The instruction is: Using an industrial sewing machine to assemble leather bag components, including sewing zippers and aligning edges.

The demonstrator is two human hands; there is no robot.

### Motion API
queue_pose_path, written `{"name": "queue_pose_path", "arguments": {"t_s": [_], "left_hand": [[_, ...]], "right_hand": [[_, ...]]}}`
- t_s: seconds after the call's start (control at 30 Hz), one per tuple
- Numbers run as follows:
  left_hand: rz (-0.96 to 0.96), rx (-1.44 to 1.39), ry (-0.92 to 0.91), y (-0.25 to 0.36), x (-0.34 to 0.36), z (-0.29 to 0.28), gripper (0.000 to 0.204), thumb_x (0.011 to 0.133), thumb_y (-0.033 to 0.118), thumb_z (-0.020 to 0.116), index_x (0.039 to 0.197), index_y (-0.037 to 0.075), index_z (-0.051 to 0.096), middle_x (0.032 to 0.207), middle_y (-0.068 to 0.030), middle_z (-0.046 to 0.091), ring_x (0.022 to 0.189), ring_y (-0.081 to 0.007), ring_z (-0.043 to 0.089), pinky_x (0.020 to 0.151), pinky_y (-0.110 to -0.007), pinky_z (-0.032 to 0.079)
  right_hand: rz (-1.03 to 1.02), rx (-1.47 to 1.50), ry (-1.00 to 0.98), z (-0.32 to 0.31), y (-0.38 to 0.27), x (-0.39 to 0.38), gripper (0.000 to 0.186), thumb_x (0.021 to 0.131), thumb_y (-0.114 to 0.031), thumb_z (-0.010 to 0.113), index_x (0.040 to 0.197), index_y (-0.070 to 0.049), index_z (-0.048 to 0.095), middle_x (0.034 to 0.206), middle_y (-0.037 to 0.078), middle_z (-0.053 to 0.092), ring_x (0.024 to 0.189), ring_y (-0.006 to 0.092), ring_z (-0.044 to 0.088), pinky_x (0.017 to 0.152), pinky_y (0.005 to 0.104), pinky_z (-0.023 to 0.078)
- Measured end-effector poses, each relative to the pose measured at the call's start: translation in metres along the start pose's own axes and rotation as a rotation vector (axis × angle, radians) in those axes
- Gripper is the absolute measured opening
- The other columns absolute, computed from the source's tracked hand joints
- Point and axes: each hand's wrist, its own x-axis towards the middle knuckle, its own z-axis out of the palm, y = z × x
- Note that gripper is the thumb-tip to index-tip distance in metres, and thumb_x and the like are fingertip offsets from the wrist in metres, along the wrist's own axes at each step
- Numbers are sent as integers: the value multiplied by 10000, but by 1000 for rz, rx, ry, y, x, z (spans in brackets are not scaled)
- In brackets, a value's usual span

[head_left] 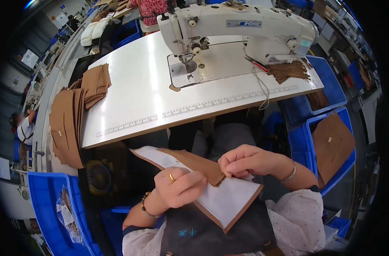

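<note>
I hold a brown fabric piece with white backing (226,202) over my lap, below the front edge of the table. A smaller brown layer (194,164) lies on the white side, with a ragged lower edge. My left hand (179,185), with a ring, is closed on the piece at its left part, fingers curled over it. My right hand (241,162) pinches the brown layer at its right end, near that ragged edge. What is under my fingers is hidden.
A white sewing machine (203,23) stands on the table (134,98), with scissors (258,64), cord and brown scraps (288,72). Brown piles (66,123) hang at the left. Blue bins (45,205) flank me, some with fabric (331,153). Other people (149,13) are at stations beyond.
</note>
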Motion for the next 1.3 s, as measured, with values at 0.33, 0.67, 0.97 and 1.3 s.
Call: {"name": "queue_pose_path", "arguments": {"t_s": [0.33,0.67,0.97,1.3], "left_hand": [[-542,-546,-451,-21,34,-5,235,700,-16,799,873,66,662,832,-93,701,764,-295,701,612,-342,520],[-980,-1020,-559,-100,58,37,261,911,78,770,1138,-19,685,982,-80,745,930,-138,664,862,-303,527],[-945,-962,-631,-112,67,53,315,894,107,778,1157,-37,684,995,-118,758,920,-175,683,867,-327,536],[-886,-529,-261,-147,55,34,346,987,218,655,1269,18,650,1164,-96,734,1059,-185,658,893,-335,499]], "right_hand": [[101,112,176,-14,19,4,409,1073,-324,555,738,-92,583,652,-57,468,546,37,354,496,215,255],[-315,-83,467,-46,-17,-6,863,925,-692,605,1448,-14,495,1297,89,641,1215,146,588,1006,302,452],[-375,-547,623,-40,-25,12,680,851,-184,830,1416,48,530,1230,147,702,1128,183,665,975,321,516],[-661,-234,1145,-54,12,-144,366,880,-79,806,1207,50,704,1146,73,748,1022,119,665,917,294,540]]}}
